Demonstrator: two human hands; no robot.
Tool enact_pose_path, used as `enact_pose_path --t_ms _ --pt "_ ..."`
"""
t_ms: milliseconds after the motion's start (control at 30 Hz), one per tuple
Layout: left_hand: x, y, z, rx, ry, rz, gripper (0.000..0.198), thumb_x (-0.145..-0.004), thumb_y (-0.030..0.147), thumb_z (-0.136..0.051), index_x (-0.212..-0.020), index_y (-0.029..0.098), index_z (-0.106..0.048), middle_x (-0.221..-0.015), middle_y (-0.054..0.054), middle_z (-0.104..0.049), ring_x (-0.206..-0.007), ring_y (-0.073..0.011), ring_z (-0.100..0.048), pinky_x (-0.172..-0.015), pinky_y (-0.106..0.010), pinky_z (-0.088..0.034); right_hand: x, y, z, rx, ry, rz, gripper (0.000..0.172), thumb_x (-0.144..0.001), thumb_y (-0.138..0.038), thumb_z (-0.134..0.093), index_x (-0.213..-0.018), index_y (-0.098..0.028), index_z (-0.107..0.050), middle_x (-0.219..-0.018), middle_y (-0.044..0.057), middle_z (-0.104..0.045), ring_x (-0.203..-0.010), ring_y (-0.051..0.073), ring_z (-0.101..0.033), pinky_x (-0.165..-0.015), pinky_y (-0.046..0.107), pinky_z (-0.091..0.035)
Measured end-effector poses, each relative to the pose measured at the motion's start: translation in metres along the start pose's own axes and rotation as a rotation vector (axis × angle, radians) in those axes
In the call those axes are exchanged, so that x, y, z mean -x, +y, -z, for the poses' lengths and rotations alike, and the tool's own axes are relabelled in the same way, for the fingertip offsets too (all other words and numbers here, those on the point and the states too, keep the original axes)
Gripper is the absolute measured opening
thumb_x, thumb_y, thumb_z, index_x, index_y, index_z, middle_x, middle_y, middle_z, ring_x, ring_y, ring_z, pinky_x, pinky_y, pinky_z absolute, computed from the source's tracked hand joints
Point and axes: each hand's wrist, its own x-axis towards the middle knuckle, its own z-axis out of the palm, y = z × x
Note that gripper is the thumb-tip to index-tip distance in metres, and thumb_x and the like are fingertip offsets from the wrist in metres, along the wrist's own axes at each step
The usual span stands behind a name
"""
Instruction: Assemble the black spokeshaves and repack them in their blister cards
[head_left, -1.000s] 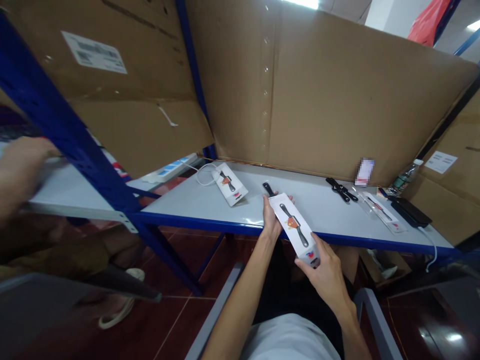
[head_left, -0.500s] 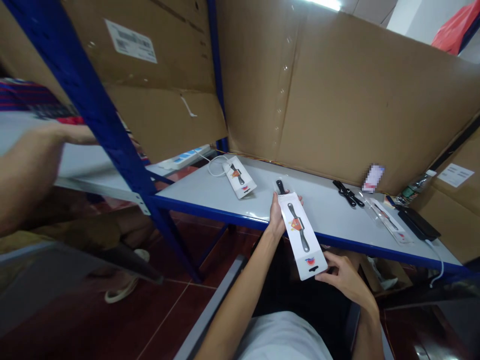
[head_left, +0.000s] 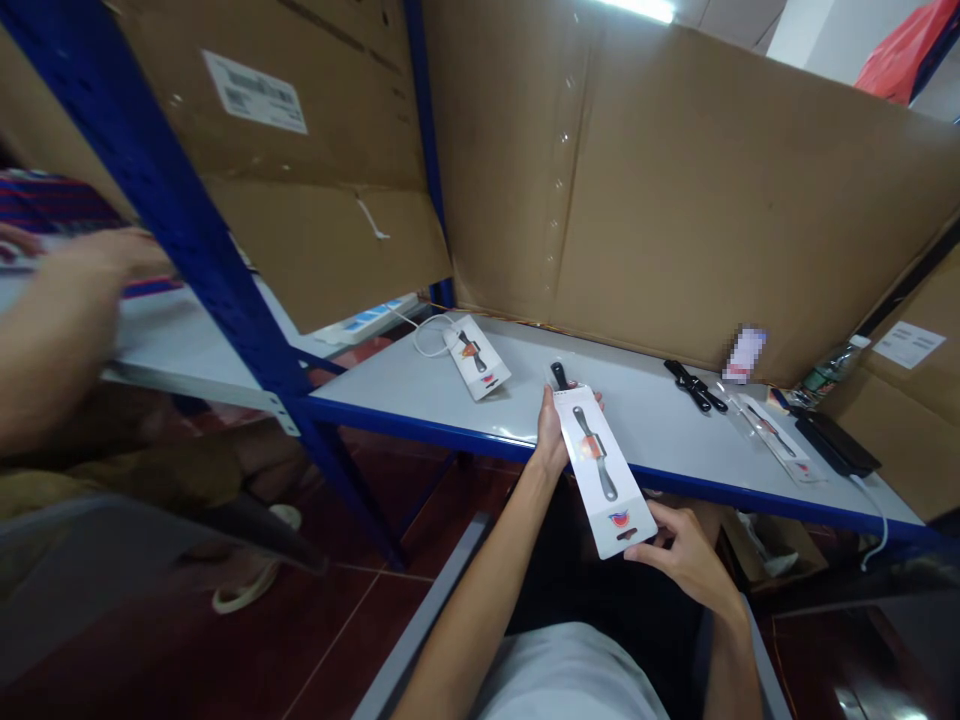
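Observation:
A long white printed card with a picture of a black-handled tool tilts above the table's front edge. My left hand is wrapped round its upper end, where a black handle in clear plastic sticks out. At the lower right corner, my right hand pinches the card between thumb and fingers. Another printed card lies on the grey table to the left, beside a white cable. Black tools rest on the table at the right, next to a clear plastic shell and a third card.
A black case and a plastic bottle stand at the right end. Cardboard panels close off the back. A blue post rises at left, with another person's arm beyond it.
The card in my hands has shifted very slightly, with its glare changed. Beyond the post, the other person's arm has moved and a second hand shows at the far left.

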Motion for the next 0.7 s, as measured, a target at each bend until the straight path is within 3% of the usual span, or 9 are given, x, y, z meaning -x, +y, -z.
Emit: enact_pose_path --t_ms 433,500,600,700 --pt "-0.003 0.004 0.002 0.004 -0.011 0.045 0.054 -0.1 0.062 -0.04 -0.086 0.017 -0.066 -0.085 -0.013 -0.074 -0.085 -0.0269 -0.074 -0.085 -0.04 -0.061 -0.005 0.003 -0.012 -0.102 0.071 0.056 0.03 -0.073 -0.036 -0.083 -0.095 -0.019 -0.071 -0.085 0.001 -0.074 -0.074 0.019 -0.066 -0.062 0.026 -0.047" --pt "-0.003 0.005 0.002 -0.003 -0.008 0.054 0.056 -0.101 0.063 -0.037 -0.086 0.017 -0.066 -0.085 -0.013 -0.075 -0.083 -0.0271 -0.074 -0.082 -0.04 -0.061 -0.006 0.002 -0.016 -0.144 0.115 0.078 0.041 -0.069 -0.035 -0.085 -0.103 -0.021 -0.067 -0.092 0.002 -0.075 -0.081 0.021 -0.068 -0.068 0.028 -0.051" --pt "-0.002 0.006 0.003 -0.023 -0.004 0.084 0.056 -0.102 0.061 -0.035 -0.088 0.016 -0.067 -0.087 -0.014 -0.075 -0.083 -0.028 -0.074 -0.08 -0.04 -0.061 -0.008 0.003 -0.023 -0.135 0.2 0.154 0.07 -0.066 -0.034 -0.087 -0.127 -0.023 -0.057 -0.124 0.008 -0.069 -0.11 0.027 -0.067 -0.088 0.035 -0.055" --pt "-0.001 0.006 0.002 -0.05 -0.01 0.128 0.054 -0.101 0.059 -0.039 -0.092 0.015 -0.068 -0.089 -0.016 -0.076 -0.085 -0.0299 -0.075 -0.081 -0.042 -0.061 -0.009 0.007 -0.029 -0.001 0.223 0.228 0.1 -0.066 -0.037 -0.089 -0.152 -0.026 -0.039 -0.156 0.014 -0.045 -0.142 0.033 -0.046 -0.114 0.047 -0.042"
